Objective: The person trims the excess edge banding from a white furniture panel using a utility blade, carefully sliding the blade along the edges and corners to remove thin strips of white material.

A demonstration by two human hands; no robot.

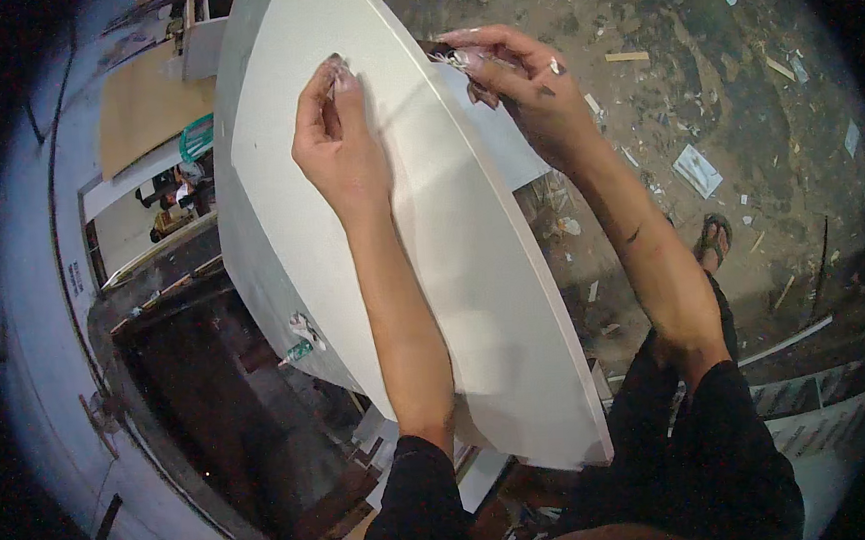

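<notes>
A long white panel (pixel 423 270) lies in front of me, with a thin straight edge along its right side. Over its far part is my left hand (pixel 340 139), closed, thumb and fingertips pinched together; whatever they hold, if anything, is too small to make out. My right hand (pixel 531 87) is beyond the panel's right edge, its fingers curled round a small dark piece (pixel 437 49) with whitish shreds at the fingertips. I cannot tell what kind of thing that piece is. Pale smears mark the fingers of both hands.
Beside the panel's lower left lies a green-and-white item (pixel 299 349). Further left are a dark recessed surface (pixel 226 404) and a tan board (pixel 150 109). Scraps and a white paper (pixel 698 171) litter the floor at right, near my sandalled foot (pixel 714 238).
</notes>
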